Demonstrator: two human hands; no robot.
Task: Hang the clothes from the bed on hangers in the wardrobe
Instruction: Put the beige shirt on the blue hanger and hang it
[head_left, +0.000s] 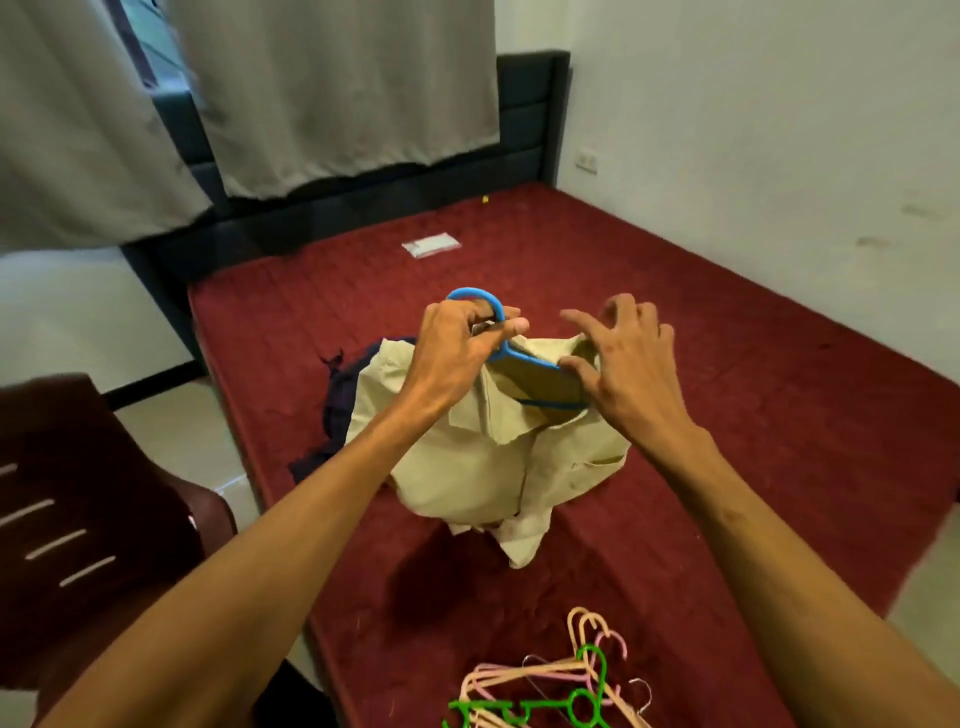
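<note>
Blue hanger (530, 359) sitting partly inside collar of cream shirt (467, 467); left hand (457, 340) gripping its hook, right hand (623, 364) spreading fingers, thumb touching the collar

a pale cream shirt (483, 457) on a blue hanger (498, 332), a dark navy garment (337, 405) left of it, a deep red bed (727, 364), and pink and green hangers (561, 686) near.

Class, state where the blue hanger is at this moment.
In the head view, the blue hanger is mid-frame above the red bed, gripped by the left hand, its arm tucked into the cream shirt beside the right hand.
</note>
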